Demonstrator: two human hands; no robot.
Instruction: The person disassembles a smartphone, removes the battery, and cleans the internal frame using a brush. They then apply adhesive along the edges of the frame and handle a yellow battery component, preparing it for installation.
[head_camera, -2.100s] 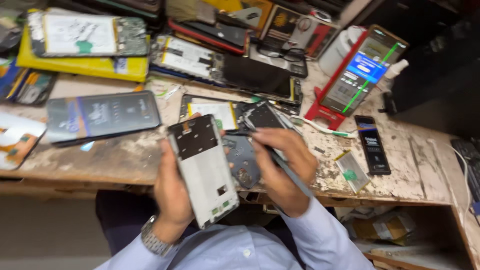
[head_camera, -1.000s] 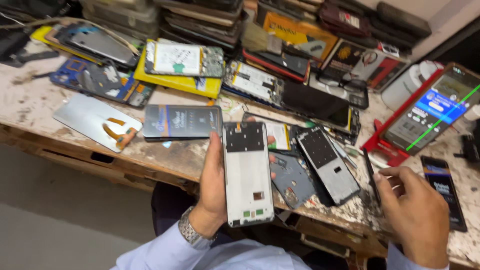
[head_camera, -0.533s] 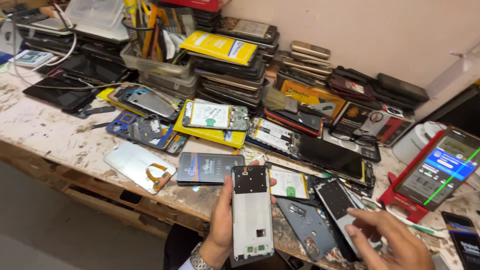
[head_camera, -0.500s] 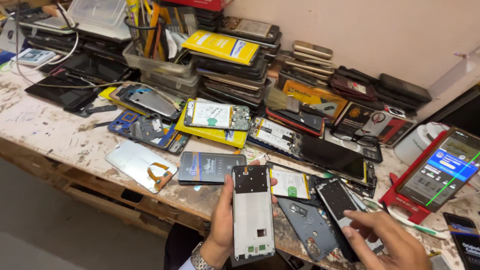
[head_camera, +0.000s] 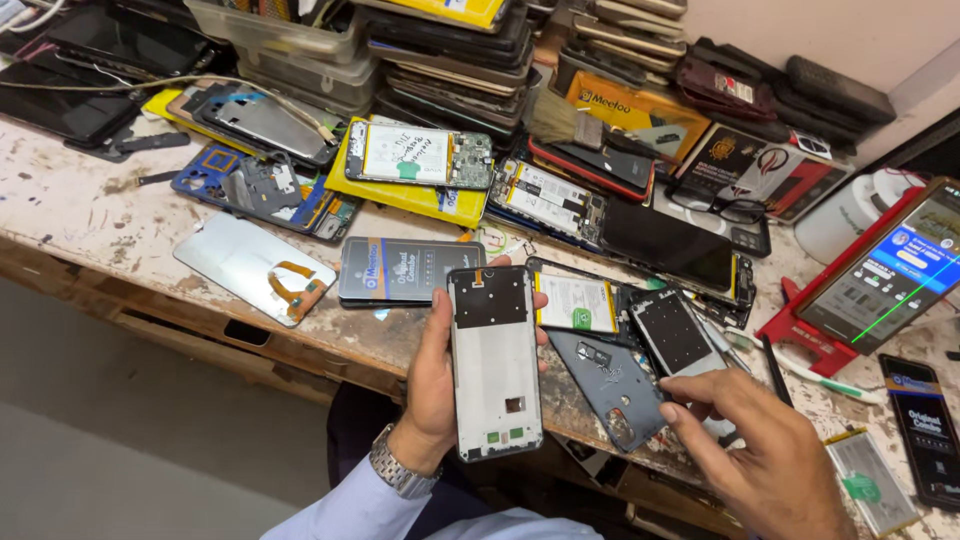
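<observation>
Phone frame (head_camera: 495, 365) upright in left hand (head_camera: 435, 385), above bench edge; fingers wrapped round its sides, thumb on left edge. Right hand (head_camera: 765, 460) half open, holds nothing, fingertips (head_camera: 668, 412) touching second frame (head_camera: 680, 345) lying flat on bench (head_camera: 80, 215). Grey back cover (head_camera: 605, 385) lies between both frames. Battery (head_camera: 870, 480) just beside right hand.

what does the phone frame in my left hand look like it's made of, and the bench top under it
Phone frame: probably metal or metallised plastic, a matte silver-grey plate, with a black, seemingly plastic, panel at its top end. The left hand holds it by its edges.

Bench: looks like wood, coated in worn, chipped whitish paint with dark patches showing through.
</observation>
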